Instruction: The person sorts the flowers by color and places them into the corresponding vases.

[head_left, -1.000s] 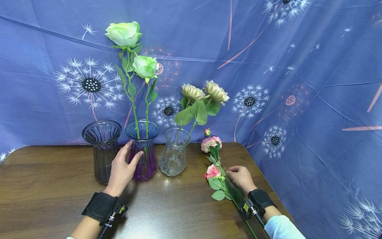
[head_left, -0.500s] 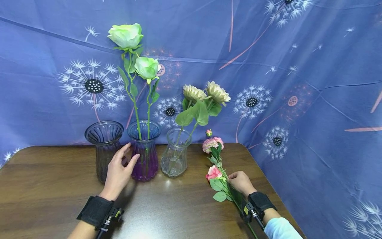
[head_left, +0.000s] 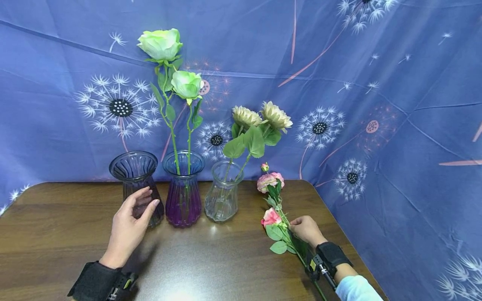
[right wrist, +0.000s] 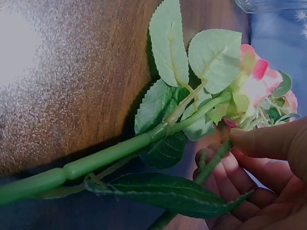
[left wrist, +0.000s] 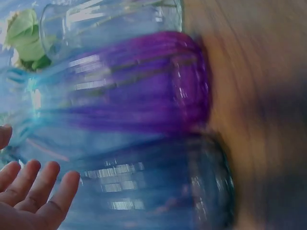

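My left hand (head_left: 128,228) is in front of the dark grey glass vase (head_left: 140,184), thumb and fingers spread apart with nothing held. The left wrist view shows the fingers (left wrist: 60,194) near this vase; contact cannot be told. Beside it, a blue-and-purple glass vase (head_left: 183,205) holds two pale green roses (head_left: 160,45). On the right, my right hand (head_left: 306,230) pinches a green flower stem (right wrist: 218,155) between thumb and fingertips. Next to that hand lie a pink rose (head_left: 271,218) and a cluster of pale pink blooms (head_left: 268,182), their stems side by side on the table.
A clear glass vase (head_left: 220,205) with two cream flowers (head_left: 276,116) stands right of the purple one. The wooden table (head_left: 211,259) ends at a blue dandelion-print cloth (head_left: 241,54) behind and to the right.
My left hand has drawn away from the purple vase, leftward and towards me, to the front of the grey vase. The right hand has closed its fingertips on a stem.
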Demonstrator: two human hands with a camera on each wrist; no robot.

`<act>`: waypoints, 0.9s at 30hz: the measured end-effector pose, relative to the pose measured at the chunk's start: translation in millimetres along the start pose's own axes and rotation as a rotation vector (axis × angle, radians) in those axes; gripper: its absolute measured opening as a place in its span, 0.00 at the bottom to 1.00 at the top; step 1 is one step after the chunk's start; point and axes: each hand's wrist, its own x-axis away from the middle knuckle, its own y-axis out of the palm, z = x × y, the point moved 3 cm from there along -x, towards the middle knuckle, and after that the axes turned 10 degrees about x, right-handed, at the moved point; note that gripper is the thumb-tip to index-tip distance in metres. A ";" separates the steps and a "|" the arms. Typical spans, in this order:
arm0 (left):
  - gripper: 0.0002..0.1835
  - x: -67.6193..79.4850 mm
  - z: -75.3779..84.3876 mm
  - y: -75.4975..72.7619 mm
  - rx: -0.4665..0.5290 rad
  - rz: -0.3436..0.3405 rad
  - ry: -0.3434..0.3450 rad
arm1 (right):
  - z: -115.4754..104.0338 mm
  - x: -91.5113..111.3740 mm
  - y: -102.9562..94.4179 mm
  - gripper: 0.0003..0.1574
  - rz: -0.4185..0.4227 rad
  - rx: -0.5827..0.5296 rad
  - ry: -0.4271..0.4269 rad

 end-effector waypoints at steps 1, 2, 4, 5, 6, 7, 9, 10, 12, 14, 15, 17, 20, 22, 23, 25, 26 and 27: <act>0.21 0.6 -0.7 -4.4 -0.007 0.013 0.001 | -0.3 0.1 -0.5 0.11 -0.001 -0.001 -0.001; 0.21 1.0 -1.8 -8.6 -0.013 0.027 0.000 | -0.2 0.1 -0.8 0.10 -0.002 0.000 0.000; 0.21 0.8 -4.4 -16.5 -0.027 0.056 -0.001 | -0.4 -0.1 -1.6 0.10 -0.002 0.004 0.000; 0.21 0.3 -5.8 -20.0 -0.036 0.069 -0.002 | -0.5 -0.1 -1.9 0.10 -0.003 0.003 -0.001; 0.21 -0.6 -7.1 -23.0 -0.040 0.082 0.000 | -0.3 0.1 -2.0 0.10 -0.005 0.002 0.002; 0.20 -1.5 -8.6 -25.8 -0.043 0.096 0.001 | 0.0 0.2 -1.8 0.09 -0.005 0.002 0.003; 0.20 -3.6 -11.5 -30.8 -0.049 0.121 0.012 | 1.1 0.5 -0.8 0.09 -0.011 -0.003 0.012; 0.20 -4.5 -13.0 -32.8 -0.055 0.133 0.016 | 1.6 0.7 -0.2 0.10 -0.013 -0.004 0.014; 0.20 -6.5 -15.6 -36.0 -0.060 0.148 0.011 | 2.7 1.2 1.3 0.10 -0.019 -0.010 0.017; 0.21 -8.4 -18.1 -38.3 -0.067 0.151 -0.014 | 3.3 1.6 2.2 0.10 -0.024 -0.015 0.021; 0.22 -9.4 -19.0 -39.1 -0.066 0.147 -0.039 | 3.5 1.6 2.6 0.10 -0.026 -0.017 0.023; 0.25 -10.6 -21.1 -39.7 -0.052 0.130 -0.097 | 3.0 2.0 2.5 0.10 -0.029 -0.020 0.022; 0.28 -11.0 -24.5 -40.3 -0.033 0.101 -0.182 | 1.0 2.6 1.2 0.10 -0.022 -0.011 0.020; 0.30 -10.5 -26.8 -40.5 -0.028 0.082 -0.218 | -0.5 3.0 0.4 0.09 -0.012 -0.009 0.018; 0.31 -10.4 -27.7 -40.8 -0.033 0.076 -0.230 | -1.4 3.3 -0.3 0.09 -0.004 -0.006 0.018; 0.32 -10.2 -29.1 -40.9 -0.037 0.059 -0.237 | -3.2 4.3 -1.9 0.09 0.004 -0.005 0.024; 0.32 -10.3 -29.8 -40.8 -0.038 0.052 -0.237 | -4.0 5.0 -2.9 0.09 0.011 -0.008 0.027; 0.32 -10.4 -30.3 -40.6 -0.037 0.047 -0.236 | -4.5 5.5 -3.8 0.09 0.018 -0.011 0.034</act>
